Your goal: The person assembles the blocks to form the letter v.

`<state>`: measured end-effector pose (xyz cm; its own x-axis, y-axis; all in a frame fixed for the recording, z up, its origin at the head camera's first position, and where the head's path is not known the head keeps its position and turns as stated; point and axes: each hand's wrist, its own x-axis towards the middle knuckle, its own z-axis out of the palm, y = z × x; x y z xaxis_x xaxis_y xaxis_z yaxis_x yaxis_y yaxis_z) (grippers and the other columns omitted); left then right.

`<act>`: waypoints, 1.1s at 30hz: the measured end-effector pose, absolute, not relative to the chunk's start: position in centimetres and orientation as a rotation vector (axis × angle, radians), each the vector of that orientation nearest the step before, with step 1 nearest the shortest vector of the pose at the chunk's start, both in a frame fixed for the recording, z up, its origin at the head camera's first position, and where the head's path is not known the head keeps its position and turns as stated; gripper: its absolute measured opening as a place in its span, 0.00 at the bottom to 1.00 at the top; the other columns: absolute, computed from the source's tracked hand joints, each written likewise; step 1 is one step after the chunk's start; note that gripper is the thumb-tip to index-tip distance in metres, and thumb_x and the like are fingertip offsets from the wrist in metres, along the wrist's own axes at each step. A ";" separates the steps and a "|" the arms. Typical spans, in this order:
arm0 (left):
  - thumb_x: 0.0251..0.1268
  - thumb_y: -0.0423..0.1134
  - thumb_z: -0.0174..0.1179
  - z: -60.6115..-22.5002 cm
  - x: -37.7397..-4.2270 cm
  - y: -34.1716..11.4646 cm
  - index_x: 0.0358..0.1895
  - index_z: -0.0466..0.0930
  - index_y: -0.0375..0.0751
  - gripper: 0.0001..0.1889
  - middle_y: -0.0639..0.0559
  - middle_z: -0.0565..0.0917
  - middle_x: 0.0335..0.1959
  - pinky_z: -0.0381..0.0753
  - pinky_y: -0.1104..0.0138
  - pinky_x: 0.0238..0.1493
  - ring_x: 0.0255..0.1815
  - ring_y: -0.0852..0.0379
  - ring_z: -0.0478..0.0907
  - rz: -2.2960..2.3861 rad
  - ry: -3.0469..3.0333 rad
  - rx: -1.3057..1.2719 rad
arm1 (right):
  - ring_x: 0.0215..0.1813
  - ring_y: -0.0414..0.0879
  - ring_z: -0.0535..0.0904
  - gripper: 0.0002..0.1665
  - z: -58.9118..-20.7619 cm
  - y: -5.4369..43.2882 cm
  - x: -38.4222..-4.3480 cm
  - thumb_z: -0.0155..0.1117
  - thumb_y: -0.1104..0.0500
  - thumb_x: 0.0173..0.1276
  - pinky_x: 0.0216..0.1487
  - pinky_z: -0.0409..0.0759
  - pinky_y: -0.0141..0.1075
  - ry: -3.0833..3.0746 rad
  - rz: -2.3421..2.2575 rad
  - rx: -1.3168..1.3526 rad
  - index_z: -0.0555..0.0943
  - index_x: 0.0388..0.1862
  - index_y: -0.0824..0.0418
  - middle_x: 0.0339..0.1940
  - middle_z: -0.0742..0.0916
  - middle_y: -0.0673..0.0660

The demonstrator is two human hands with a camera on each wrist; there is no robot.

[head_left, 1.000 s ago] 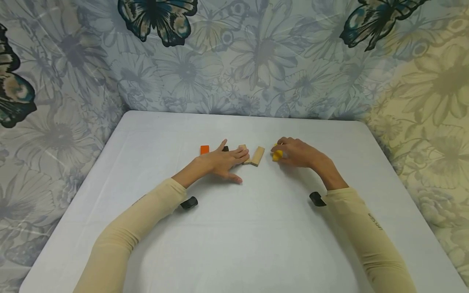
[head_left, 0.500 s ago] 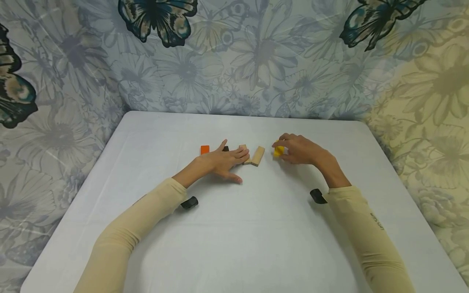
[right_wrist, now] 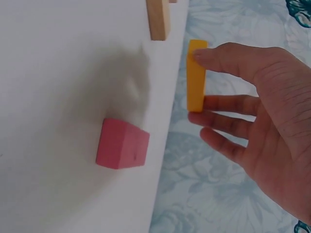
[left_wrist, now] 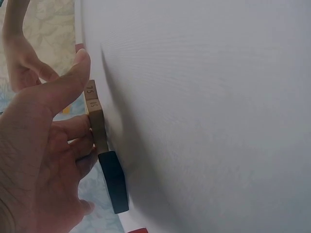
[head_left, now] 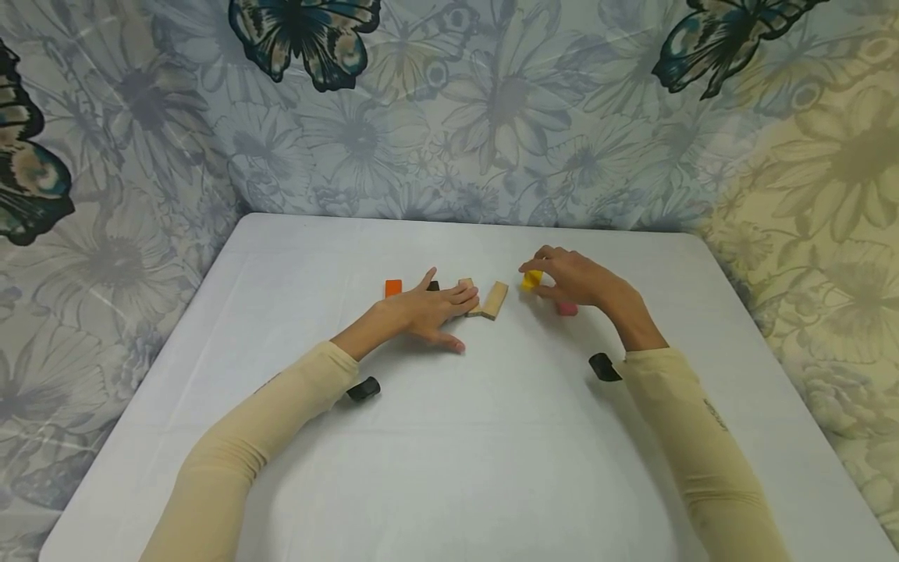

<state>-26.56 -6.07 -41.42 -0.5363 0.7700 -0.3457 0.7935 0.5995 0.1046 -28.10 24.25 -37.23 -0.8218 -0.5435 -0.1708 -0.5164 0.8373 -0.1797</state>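
Note:
My right hand point(head_left: 579, 279) pinches a yellow block point(right_wrist: 196, 80) between thumb and fingers, off the table. Below that hand, a pink block point(right_wrist: 121, 144) stands on the white cloth. The left hand point(head_left: 424, 311) is spread flat over a group of blocks, its fingertips touching a plain wooden block point(head_left: 466, 282). Beside those fingers, another wooden block point(head_left: 495, 300) lies at a slant. A dark block point(left_wrist: 113, 182) shows under the left hand in the left wrist view. The left hand partly covers the group.
Farther left lies an orange block point(head_left: 393, 288). The blocks are on a white-covered table point(head_left: 449, 468) whose far edge meets a flowered, butterfly-printed cloth wall point(head_left: 492, 117). Black wrist-camera mounts point(head_left: 364, 389) hang beneath both sleeves.
The right hand has moved slightly away from me, toward the table's far edge, with the yellow block. The pink block has come into sight beneath it. My left hand has stayed put.

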 end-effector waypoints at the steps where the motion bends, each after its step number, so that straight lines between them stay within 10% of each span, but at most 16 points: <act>1: 0.73 0.73 0.50 -41.4 -26.6 -6.1 0.87 0.41 0.48 0.52 0.50 0.40 0.89 0.30 0.33 0.84 0.90 0.53 0.37 -0.088 2.472 1.259 | 0.63 0.64 0.80 0.26 -37.2 24.2 -28.2 0.69 0.57 0.74 0.65 0.79 0.62 2.806 -0.186 -0.824 0.81 0.69 0.59 0.66 0.81 0.67; 33: 0.71 0.76 0.48 -41.8 -26.7 -6.2 0.87 0.40 0.50 0.53 0.52 0.40 0.89 0.29 0.34 0.84 0.90 0.54 0.38 -0.096 2.492 1.273 | 0.65 0.63 0.79 0.26 -39.2 21.3 -32.8 0.68 0.55 0.76 0.69 0.78 0.59 2.733 -0.165 -0.838 0.80 0.69 0.61 0.65 0.82 0.68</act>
